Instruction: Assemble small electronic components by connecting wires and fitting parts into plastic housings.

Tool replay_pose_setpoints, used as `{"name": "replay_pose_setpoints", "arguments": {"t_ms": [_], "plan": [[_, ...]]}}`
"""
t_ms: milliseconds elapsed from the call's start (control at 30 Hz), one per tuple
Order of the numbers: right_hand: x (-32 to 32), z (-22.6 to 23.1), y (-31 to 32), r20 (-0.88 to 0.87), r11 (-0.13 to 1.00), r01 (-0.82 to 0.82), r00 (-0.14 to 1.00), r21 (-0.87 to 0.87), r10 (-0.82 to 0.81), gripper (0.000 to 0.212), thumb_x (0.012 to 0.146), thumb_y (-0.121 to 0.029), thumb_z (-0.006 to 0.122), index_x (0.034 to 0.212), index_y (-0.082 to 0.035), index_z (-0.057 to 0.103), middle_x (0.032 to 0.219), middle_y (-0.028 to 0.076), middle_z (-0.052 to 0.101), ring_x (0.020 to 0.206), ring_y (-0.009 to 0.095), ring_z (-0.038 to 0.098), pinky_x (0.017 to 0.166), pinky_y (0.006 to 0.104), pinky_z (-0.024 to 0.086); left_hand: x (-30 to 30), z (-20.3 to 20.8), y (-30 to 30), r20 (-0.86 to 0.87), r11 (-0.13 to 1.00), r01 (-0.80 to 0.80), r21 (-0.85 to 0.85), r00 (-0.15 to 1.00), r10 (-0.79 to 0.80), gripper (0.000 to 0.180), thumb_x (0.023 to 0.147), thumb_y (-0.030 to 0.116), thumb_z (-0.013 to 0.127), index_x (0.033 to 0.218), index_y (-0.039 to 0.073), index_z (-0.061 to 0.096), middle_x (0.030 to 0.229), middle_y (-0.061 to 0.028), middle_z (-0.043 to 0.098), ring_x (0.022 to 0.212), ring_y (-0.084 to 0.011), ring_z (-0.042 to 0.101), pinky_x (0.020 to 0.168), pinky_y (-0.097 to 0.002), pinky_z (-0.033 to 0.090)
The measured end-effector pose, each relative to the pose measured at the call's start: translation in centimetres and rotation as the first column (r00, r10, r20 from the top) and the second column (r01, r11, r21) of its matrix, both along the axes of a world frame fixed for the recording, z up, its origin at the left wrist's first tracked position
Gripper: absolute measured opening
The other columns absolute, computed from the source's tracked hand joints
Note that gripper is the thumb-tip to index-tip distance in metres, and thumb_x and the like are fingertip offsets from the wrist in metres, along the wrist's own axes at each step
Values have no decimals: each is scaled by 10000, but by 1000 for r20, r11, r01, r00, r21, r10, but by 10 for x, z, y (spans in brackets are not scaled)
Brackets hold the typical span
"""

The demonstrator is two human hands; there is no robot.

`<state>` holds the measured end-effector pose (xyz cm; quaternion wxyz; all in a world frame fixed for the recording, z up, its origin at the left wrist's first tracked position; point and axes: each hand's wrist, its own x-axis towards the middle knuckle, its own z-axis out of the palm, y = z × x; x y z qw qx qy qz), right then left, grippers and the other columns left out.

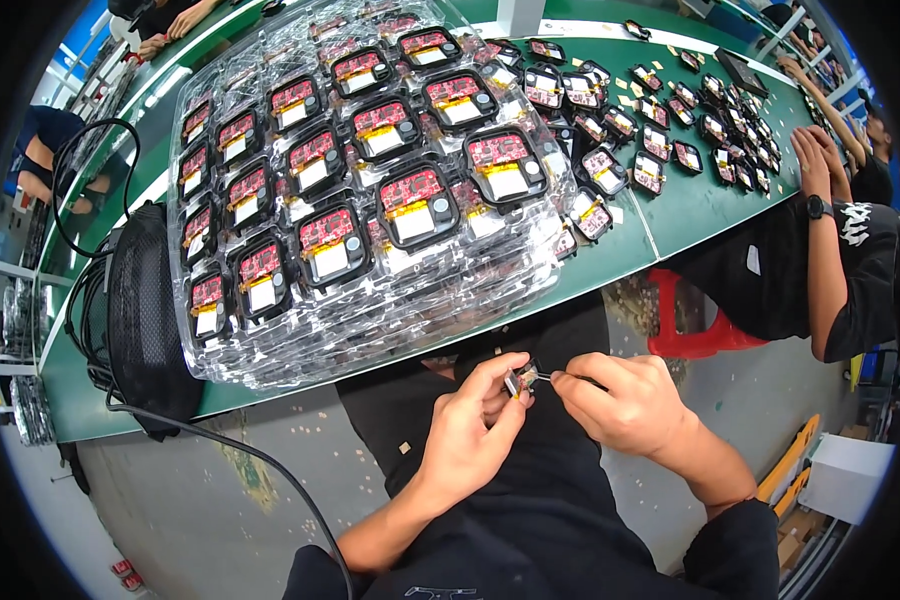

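Note:
Above my lap, my left hand pinches a small black electronic unit between thumb and fingers, its edge tilted up. My fingers hide most of the unit. My right hand is closed around slim metal tweezers, whose tip reaches the unit from the right. Beyond my hands, a tall stack of clear plastic trays rests on the green table. In its top tray sit rows of black housings with red circuit boards, silver battery packs and yellow tape.
Many loose units lie scattered on the green table at right. A co-worker's arm rests there, near a red stool. At left stands a black mesh bag; a black cable runs past my left arm.

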<state>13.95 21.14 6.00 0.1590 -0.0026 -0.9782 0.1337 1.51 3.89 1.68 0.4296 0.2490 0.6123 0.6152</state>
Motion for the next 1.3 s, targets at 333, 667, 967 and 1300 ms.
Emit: {"name": "replay_pose_setpoints", "arguments": {"t_ms": [333, 667, 967, 1300], "plan": [[3, -10, 6, -17, 983, -37, 999, -178, 34, 132, 773, -74, 821, 873, -79, 736, 881, -4, 686, 600, 158, 672, 460, 295, 510, -5, -8, -4, 228, 994, 14, 107, 973, -38, 387, 1027, -15, 602, 1406, -29, 532, 1119, -121, 737, 1052, -161, 706, 935, -312, 585], [7, 2, -1, 0, 997, -19, 1000, 76, 19, 147, 778, -110, 772, 916, -84, 730, 853, -13, 638, 602, 98, 603, 467, 249, 473, -3, -3, -4, 48, 999, -9, 42, 999, 7, 379, 1013, -47, 608, 1387, -38, 540, 1202, -136, 701, 1099, -164, 687, 964, -319, 586], [5, -6, -13, -1, 992, 45, 999, 121, -45, 235, 749, -130, 725, 968, -44, 726, 900, 19, 646, 623, 103, 594, 487, 243, 476, 3, -2, -2, -14, 999, -46, -3, 999, 46, 393, 1002, -73, 613, 1385, -28, 540, 1168, -130, 713, 1056, -153, 695, 935, -291, 570], [4, -3, -14, 22, 990, 68, 997, 127, -71, 250, 744, -125, 720, 971, -20, 717, 924, 45, 659, 613, 110, 596, 486, 252, 484, 7, -6, 4, 17, 996, -79, 31, 997, 78, 382, 1008, -81, 587, 1383, -35, 532, 1152, -129, 706, 1072, -146, 684, 986, -330, 584]]}}
